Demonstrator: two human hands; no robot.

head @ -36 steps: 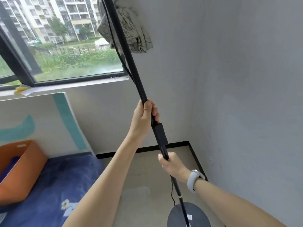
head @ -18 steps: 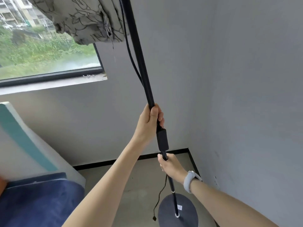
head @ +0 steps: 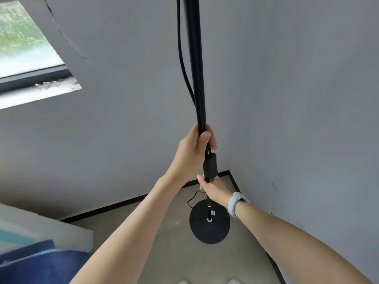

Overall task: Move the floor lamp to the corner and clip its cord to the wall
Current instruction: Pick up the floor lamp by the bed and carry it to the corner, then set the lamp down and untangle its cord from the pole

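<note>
The black floor lamp pole stands nearly upright in front of the grey wall corner. Its round black base lies close to the corner floor; I cannot tell whether it touches the floor. My left hand grips the pole just above a black switch box. My right hand, with a white wristband, grips the pole just below that box. The black cord hangs along the pole's left side, and a loop of it lies on the floor behind the base. The lamp head is out of view.
Two grey walls meet at the corner with a black skirting strip. A window is at the upper left. A white foam board and a blue bed cover lie at the lower left.
The lamp has moved to the right and toward the corner, and its pole has come upright. The window, board and bed have slid left in view. Both hands keep their grip.
</note>
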